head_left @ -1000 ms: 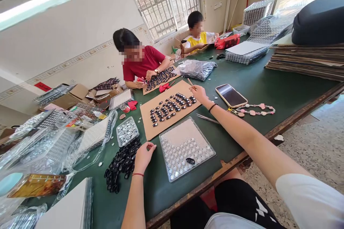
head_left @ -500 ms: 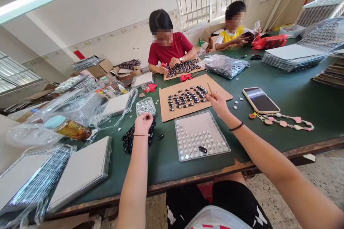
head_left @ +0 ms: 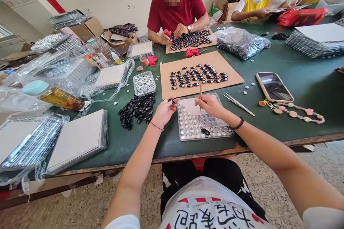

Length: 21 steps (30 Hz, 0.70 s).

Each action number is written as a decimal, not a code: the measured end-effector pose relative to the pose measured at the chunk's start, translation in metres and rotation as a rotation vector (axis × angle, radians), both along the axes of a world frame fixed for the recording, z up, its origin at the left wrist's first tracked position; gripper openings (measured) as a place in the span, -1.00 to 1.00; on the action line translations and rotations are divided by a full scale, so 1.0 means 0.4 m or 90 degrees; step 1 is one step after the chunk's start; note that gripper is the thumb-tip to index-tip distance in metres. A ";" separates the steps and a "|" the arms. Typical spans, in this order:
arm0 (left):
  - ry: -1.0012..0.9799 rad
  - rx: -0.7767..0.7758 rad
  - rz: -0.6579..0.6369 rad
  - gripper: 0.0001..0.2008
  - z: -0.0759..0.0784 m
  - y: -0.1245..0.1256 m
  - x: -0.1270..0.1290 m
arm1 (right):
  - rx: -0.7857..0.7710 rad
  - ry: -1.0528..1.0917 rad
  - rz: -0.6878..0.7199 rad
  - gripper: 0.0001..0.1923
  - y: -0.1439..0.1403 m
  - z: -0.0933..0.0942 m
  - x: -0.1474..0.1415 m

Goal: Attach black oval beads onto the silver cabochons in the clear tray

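Observation:
My left hand [head_left: 164, 111] pinches a small black oval piece [head_left: 172, 100] at the left edge of a clear tray [head_left: 188, 136] of round silver studs. My right hand [head_left: 211, 105] holds a thin wooden stick [head_left: 200, 93] upright over the same tray. One black piece [head_left: 205, 132] lies in the tray near its front. A pile of black oval pieces [head_left: 137, 109] lies on the green table left of my left hand. Behind the tray, a cardboard sheet [head_left: 233, 75] carries rows of black pieces.
A phone [head_left: 274, 86] with a beaded strap [head_left: 292, 111] and metal tweezers [head_left: 239, 103] lie to the right. A small stud box [head_left: 144, 83] sits behind the pile. Stacked trays and plastic bags crowd the left. Two other people work at the far side.
My left hand left the black pile and came to the tray's left edge with a piece. My right hand drew the stick back from the cardboard to over the tray. The view tilted down.

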<state>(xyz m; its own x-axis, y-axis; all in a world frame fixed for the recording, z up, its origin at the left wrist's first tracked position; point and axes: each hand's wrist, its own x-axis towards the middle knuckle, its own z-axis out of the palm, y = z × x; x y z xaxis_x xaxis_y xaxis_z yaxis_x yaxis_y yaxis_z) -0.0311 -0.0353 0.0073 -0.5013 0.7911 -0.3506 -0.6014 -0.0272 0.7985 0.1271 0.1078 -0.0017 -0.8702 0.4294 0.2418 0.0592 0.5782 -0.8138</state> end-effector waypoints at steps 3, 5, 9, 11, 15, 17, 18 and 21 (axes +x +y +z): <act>0.015 0.006 0.000 -0.91 0.003 0.000 0.012 | 0.074 -0.053 0.055 -0.63 -0.007 0.000 -0.001; 0.025 0.008 -0.013 -0.95 0.008 -0.001 0.021 | 0.112 -0.081 0.093 -0.66 -0.013 0.001 -0.001; 0.112 -0.008 -0.022 -0.88 0.013 0.000 0.037 | 0.158 -0.100 0.128 -0.71 -0.020 0.001 0.003; 0.155 -0.017 -0.027 -0.84 0.009 0.002 0.044 | 0.155 -0.089 0.117 -0.70 -0.016 0.004 0.005; 0.267 -0.049 -0.057 -0.79 -0.007 0.007 0.056 | 0.141 -0.020 0.048 -0.68 -0.006 0.012 0.004; 0.408 -0.093 -0.062 -0.74 -0.012 0.009 0.062 | 0.161 0.008 0.030 -0.70 -0.007 0.015 0.004; 0.499 -0.115 -0.070 -0.71 -0.013 0.009 0.066 | 0.178 0.015 0.031 -0.71 -0.010 0.016 0.005; 0.744 -0.165 -0.116 -0.66 -0.009 0.004 0.080 | 0.228 0.021 0.050 -0.75 -0.024 0.014 0.009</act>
<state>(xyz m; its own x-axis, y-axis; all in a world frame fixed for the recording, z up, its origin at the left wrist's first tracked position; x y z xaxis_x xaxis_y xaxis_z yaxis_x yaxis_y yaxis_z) 0.0008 -0.0336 0.0036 -0.5098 0.8565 0.0809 0.5082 0.2240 0.8316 0.1307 0.0980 0.0041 -0.8864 0.2442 0.3933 -0.0205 0.8281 -0.5603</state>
